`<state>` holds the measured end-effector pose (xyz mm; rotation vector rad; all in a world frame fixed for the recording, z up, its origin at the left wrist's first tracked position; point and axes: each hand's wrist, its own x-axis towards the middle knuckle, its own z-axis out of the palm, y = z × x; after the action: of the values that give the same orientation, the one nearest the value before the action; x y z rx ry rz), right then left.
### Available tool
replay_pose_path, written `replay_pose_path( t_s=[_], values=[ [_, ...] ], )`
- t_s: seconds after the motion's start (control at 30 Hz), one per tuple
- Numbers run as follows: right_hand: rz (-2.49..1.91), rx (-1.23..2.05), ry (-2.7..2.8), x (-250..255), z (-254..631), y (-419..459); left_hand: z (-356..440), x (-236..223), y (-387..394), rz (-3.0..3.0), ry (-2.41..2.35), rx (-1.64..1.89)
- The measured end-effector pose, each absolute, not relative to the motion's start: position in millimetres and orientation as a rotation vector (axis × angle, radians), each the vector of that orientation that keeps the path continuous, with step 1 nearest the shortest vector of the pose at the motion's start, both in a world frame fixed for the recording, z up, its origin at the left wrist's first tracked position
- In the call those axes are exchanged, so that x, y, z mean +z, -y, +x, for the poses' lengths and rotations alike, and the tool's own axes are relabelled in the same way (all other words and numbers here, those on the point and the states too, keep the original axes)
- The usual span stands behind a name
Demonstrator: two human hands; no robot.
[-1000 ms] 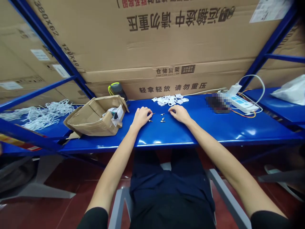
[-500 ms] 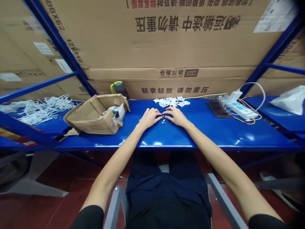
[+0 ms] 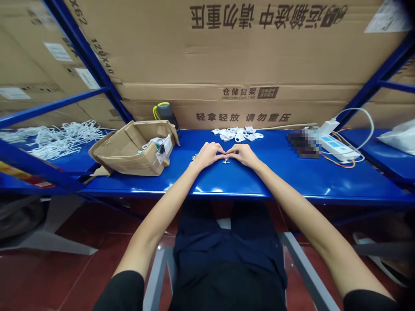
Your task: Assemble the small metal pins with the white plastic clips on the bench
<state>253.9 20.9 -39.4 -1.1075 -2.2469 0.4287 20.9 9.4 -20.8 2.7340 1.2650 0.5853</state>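
Both of my hands rest on the blue shelf top [image 3: 292, 179], fingertips meeting at its middle. My left hand [image 3: 208, 154] is curled, its fingers pinched toward my right hand [image 3: 244, 154], which is curled the same way. Whatever the fingertips pinch is too small to name. A small metal screw [image 3: 226, 161] lies on the shelf just below where the fingers meet. Behind the hands sits a pile of small white plastic clips [image 3: 237, 134].
An open cardboard box [image 3: 129, 149] with parts lies to the left, a dark bottle [image 3: 164, 114] behind it. White wire hangers [image 3: 61, 136] are heaped at far left. A power strip [image 3: 337, 147] with cables and a blurred dark object [image 3: 300, 144] sit right. Big cartons [image 3: 227, 56] wall the back.
My hands were apart, with several screws between them; they have moved together until the fingertips meet. The camera has tipped slightly.
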Motion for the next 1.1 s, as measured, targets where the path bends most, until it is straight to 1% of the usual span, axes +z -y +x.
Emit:
replay_pose_path(
  t_s=[0.1,0.4,0.57,0.83,1.0,1.1],
  values=[
    [-1.093,0.541,2.177,-39,255,-18,20,-20,-10,2.727,-1.233,0.579],
    [-1.051,0.668,2.067,-41,254,-17,22,-21,-11,2.710,-1.226,0.619],
    [-1.078,0.525,2.133,-44,250,-18,20,-24,-12,2.693,-1.209,0.627],
    [-1.051,0.307,2.286,-43,255,-17,15,-21,-5,2.744,-1.299,0.545],
    [-1.242,0.174,2.262,-42,271,-20,5,-14,-2,2.714,-1.599,0.550],
    [-1.242,0.148,2.232,-39,275,-17,3,-13,-1,2.651,-1.766,0.569]
  ],
)
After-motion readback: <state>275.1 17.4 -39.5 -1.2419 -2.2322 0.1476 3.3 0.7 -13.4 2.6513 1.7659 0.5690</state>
